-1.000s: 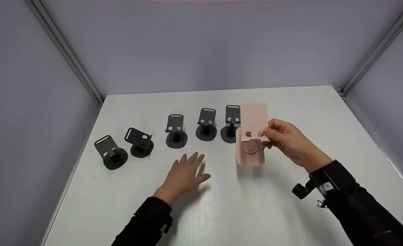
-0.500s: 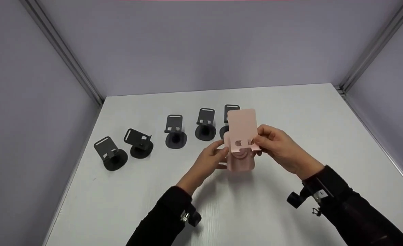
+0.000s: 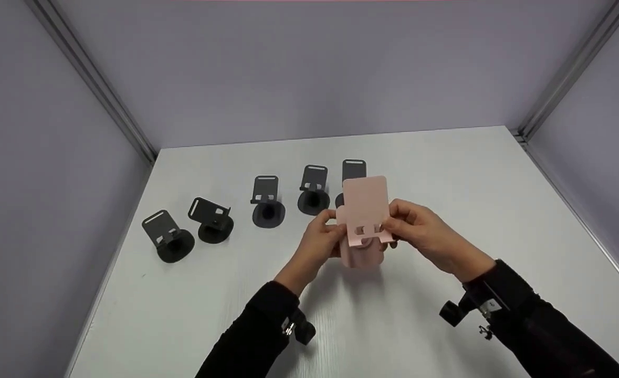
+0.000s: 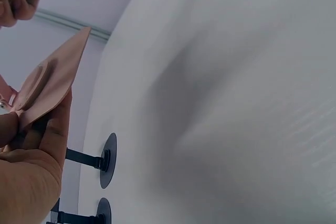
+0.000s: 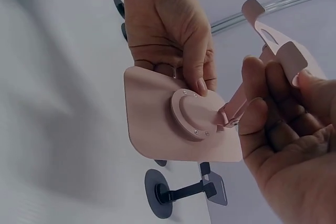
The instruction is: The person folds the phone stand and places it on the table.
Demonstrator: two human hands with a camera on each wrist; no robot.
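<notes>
A pink phone stand is held above the white table by both hands. My left hand grips its left side; in the right wrist view its thumb lies on the pink base plate next to the round hub. My right hand pinches the upper plate's lip on the right. In the left wrist view the pink stand shows edge-on above my left palm.
Several black phone stands stand in a row on the table: far left, then, and one partly hidden behind the pink stand. Grey walls with metal corner rails enclose the table.
My left hand rose from the table and took hold of the pink stand's left side. My right hand brought the stand leftward and nearer to me.
</notes>
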